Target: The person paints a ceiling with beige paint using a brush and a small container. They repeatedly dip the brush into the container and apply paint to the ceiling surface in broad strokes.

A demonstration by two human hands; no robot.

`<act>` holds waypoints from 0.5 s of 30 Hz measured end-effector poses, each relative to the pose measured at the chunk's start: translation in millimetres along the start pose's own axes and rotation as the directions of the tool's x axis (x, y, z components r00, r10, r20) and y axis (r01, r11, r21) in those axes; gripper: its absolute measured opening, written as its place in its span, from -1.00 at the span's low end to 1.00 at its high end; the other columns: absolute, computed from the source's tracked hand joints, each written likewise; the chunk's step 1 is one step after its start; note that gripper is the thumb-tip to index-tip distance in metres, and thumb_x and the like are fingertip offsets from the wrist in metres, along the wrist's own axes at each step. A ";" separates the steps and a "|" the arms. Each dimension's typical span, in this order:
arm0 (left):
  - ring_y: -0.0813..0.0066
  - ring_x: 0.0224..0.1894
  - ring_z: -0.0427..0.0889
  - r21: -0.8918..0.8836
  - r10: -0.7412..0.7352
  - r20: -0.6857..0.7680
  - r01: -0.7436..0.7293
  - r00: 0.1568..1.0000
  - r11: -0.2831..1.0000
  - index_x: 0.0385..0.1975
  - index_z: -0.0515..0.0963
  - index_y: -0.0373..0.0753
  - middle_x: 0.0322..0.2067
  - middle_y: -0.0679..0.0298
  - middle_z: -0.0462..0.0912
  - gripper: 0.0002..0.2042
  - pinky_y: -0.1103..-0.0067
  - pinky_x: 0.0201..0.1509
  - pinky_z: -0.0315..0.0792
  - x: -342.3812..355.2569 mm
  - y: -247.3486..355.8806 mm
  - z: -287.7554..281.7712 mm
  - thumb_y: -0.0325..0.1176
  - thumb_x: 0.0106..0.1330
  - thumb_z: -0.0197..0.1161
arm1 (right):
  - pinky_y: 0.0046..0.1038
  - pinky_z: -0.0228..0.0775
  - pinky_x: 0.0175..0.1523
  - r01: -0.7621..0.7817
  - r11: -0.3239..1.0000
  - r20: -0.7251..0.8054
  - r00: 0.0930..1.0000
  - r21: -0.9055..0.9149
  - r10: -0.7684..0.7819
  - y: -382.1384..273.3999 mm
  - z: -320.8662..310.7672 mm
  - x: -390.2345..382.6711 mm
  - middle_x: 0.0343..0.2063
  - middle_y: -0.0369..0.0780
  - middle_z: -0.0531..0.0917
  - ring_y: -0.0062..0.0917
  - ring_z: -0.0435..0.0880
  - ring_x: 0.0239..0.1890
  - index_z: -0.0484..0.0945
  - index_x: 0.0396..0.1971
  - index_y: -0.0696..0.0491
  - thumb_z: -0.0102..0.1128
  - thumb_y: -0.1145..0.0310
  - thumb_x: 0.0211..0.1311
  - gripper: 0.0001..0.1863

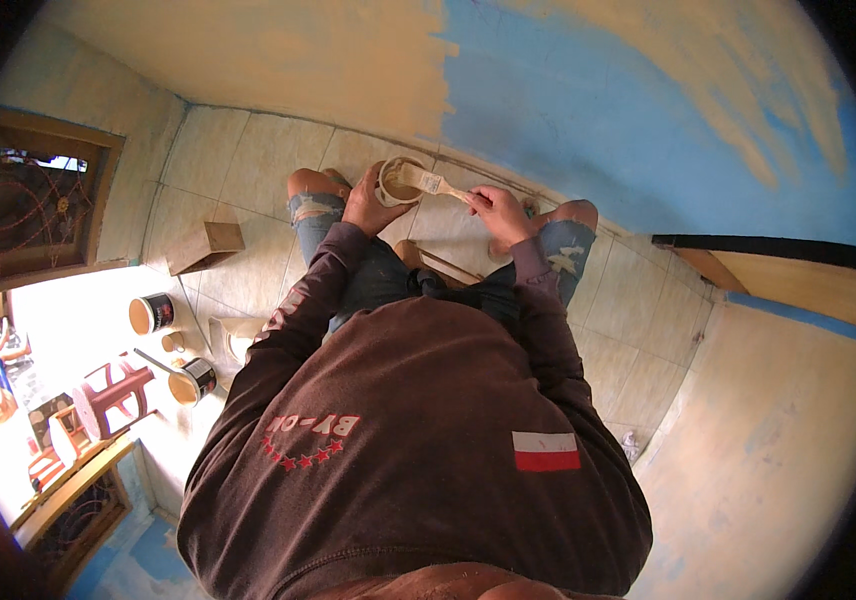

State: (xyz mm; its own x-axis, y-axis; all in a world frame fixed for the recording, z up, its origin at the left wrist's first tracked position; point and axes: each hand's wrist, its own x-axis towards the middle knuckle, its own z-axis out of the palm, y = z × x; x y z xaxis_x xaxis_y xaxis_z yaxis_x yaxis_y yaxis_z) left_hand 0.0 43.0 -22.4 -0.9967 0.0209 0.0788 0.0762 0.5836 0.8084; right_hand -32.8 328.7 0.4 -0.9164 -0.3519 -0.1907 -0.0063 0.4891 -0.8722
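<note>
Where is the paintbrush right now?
In the head view, the paintbrush is in the upper middle, its handle in the right hand and its bristle end at the mouth of the round tub in the left hand.

The brush (434, 184) hides part of the inside of the tub (410, 200), so how full it is cannot be told, nor whether the bristle tips touch the contents. The right grip (498, 214) covers the handle's end; the left grip (370, 210) hides some of the tub's outer wall. The left sleeve (293, 315) covers part of a pale container (235, 338). Glare washes out the doorway floor (73, 325). A small pale item (631, 445) by the right wall is too tiny to identify.
</note>
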 end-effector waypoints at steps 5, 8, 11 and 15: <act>0.15 0.18 0.62 -0.027 -0.013 -0.053 0.011 0.999 1.000 0.28 0.31 -0.33 0.12 -0.01 0.59 -0.12 0.33 0.24 0.52 -1.9 -1.4 0.8 -0.10 -0.02 0.64 | -0.38 0.34 -0.35 -0.056 0.998 0.016 0.998 -0.021 0.057 -12.4 -1.8 -3.8 -0.56 -0.25 0.65 -0.53 0.51 -0.53 0.68 -0.27 0.14 0.18 0.18 0.42 -0.70; 0.19 0.19 0.62 -0.031 -0.038 -0.051 0.037 0.998 0.999 0.27 0.32 -0.34 0.13 0.00 0.60 -0.13 0.35 0.26 0.53 0.3 3.9 -1.4 -0.15 -0.02 0.65 | -0.38 0.35 -0.34 -0.051 0.997 -0.002 0.999 0.055 0.051 -18.0 0.0 -5.2 -0.54 -0.25 0.66 -0.54 0.53 -0.51 0.68 -0.23 0.15 0.16 0.19 0.44 -0.69; 0.20 0.19 0.62 -0.067 -0.047 -0.055 0.043 0.997 0.997 0.27 0.32 -0.35 0.12 0.00 0.60 -0.13 0.35 0.27 0.52 0.4 2.8 -1.7 -0.15 -0.02 0.65 | -0.39 0.36 -0.33 -0.042 0.997 -0.022 0.999 0.061 0.044 -18.8 0.6 -5.0 -0.52 -0.25 0.68 -0.55 0.54 -0.49 0.67 -0.21 0.16 0.16 0.19 0.44 -0.69; 0.19 0.19 0.62 -0.104 -0.032 -0.091 0.022 0.995 0.994 0.27 0.32 -0.35 0.11 0.00 0.62 -0.12 0.34 0.26 0.52 0.8 0.3 0.2 -0.14 -0.03 0.66 | -0.41 0.37 -0.32 -0.058 0.997 -0.011 0.998 0.042 0.059 -22.6 -1.0 -3.9 -0.51 -0.25 0.69 -0.56 0.56 -0.48 0.68 -0.20 0.15 0.18 0.20 0.43 -0.70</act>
State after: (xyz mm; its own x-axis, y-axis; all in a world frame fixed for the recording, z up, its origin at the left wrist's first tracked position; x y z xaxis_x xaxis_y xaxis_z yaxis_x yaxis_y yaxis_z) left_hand -0.8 43.3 -22.2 -0.9918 -0.0719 0.1061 0.0567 0.4968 0.8660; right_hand -29.5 319.8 21.2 -0.9196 -0.3137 -0.2366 0.0636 0.4752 -0.8776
